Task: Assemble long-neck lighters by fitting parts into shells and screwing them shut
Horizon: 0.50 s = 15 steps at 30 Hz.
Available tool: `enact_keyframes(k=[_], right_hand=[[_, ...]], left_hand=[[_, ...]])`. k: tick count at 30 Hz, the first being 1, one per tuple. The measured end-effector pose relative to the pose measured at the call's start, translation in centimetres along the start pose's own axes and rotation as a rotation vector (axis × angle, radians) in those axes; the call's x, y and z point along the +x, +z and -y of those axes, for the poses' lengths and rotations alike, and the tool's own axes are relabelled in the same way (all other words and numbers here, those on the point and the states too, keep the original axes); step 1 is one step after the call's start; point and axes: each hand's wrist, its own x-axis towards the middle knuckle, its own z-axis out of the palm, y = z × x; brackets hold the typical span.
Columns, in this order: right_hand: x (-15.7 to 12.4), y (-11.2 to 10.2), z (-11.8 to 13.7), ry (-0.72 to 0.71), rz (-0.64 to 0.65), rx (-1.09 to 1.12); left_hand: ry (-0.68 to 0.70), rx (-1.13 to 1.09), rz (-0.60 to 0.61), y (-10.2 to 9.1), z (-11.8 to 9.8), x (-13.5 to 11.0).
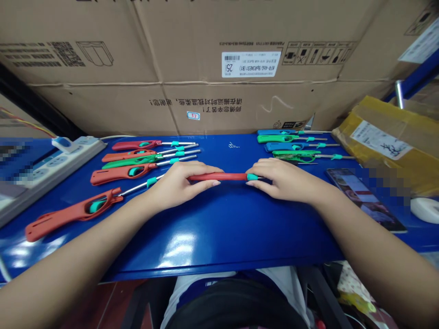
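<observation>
Both my hands hold one red stick lighter (222, 176) level over the blue table (219, 228). My left hand (181, 183) is closed round its red handle end. My right hand (281, 178) pinches the end with the teal collar (252, 177); the metal tip is hidden under my fingers. To the left lie several red, orange and green lighters (123, 174) in a row, the nearest one a red lighter (72, 214). To the right lie several blue and green lighters (291, 146).
Large cardboard boxes (206, 68) wall off the back. A white power strip (51, 160) lies at the left edge. A phone (363, 198) lies right of my right hand, with a yellow-taped parcel (387, 137) and a white round object (425, 209) beyond.
</observation>
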Motion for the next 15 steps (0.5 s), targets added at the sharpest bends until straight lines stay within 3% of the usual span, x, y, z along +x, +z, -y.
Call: enact_keyframes(k=[3, 10, 15], right_hand=[[0.0, 0.0, 0.3, 0.029, 0.034, -0.014], [0.4, 0.7, 0.8, 0.106, 0.082, 0.004], [0.6, 0.9, 1.2, 0.082, 0.102, -0.018]], left_hand=[[0.073, 0.143, 0.035, -0.2, 0.3, -0.1], [0.076, 0.369, 0.162, 0.4, 0.0, -0.5], [0.146, 0.433, 0.129, 0.7, 0.0, -0.9]])
